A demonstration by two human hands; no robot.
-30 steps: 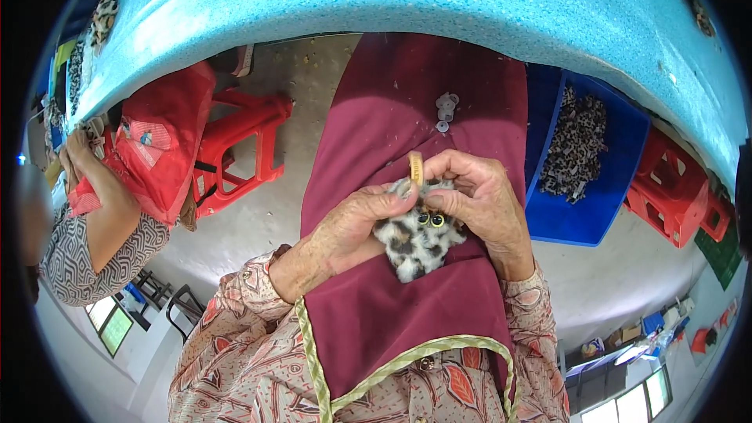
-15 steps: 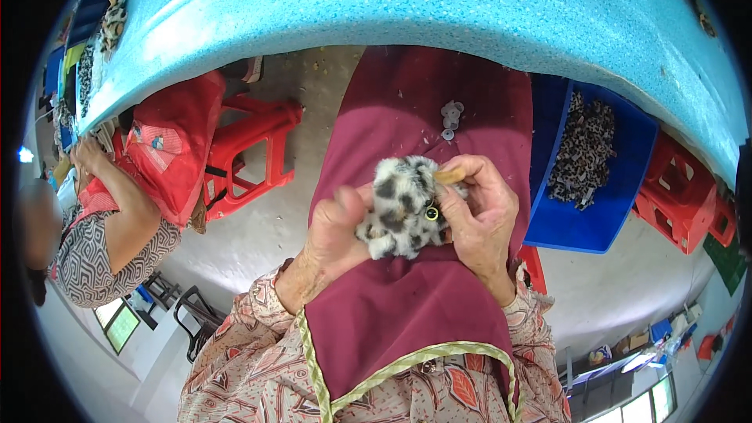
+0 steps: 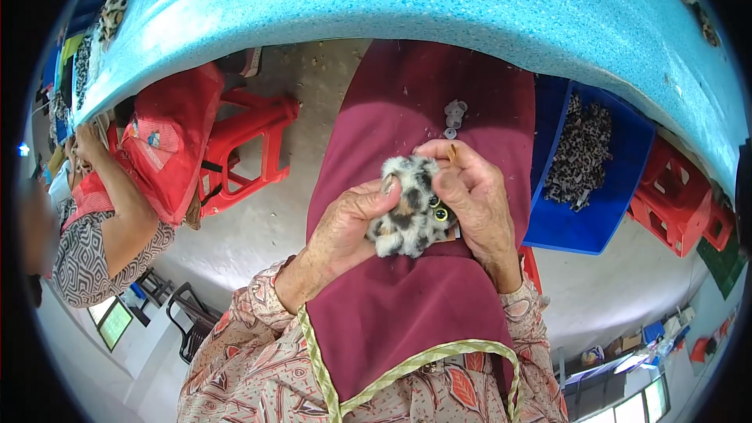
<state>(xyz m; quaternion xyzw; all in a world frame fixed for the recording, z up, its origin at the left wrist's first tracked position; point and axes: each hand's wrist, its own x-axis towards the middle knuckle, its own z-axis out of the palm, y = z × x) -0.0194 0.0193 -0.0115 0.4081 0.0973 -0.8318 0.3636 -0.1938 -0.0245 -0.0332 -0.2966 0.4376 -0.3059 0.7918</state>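
Note:
A small plush toy [image 3: 406,215] of white fur with black and tan spots is held over my lap. Two yellow-ringed eyes show on its right side. My left hand [image 3: 348,215] grips the toy from the left, thumb across its front. At its right side, my right hand [image 3: 479,204] has bent fingers close against the fur, with a small tan piece [image 3: 452,154] showing by the fingertips. Whether the right hand also grips the toy's far side is hidden. Several clear plastic washers [image 3: 454,115] lie on my maroon apron [image 3: 384,121] beyond the toy.
A blue speckled table [image 3: 376,0] curves across the far side. To the right, a blue bin [image 3: 576,231] holds many spotted plush pieces, near red stools [image 3: 670,196]. At left are a red stool [image 3: 258,149], a red bag [image 3: 168,164] and a seated co-worker [image 3: 117,243].
My left thumb has come down onto the toy's front. The toy has turned so both eyes show. My right fingers have shifted on the tan piece, which now points upward.

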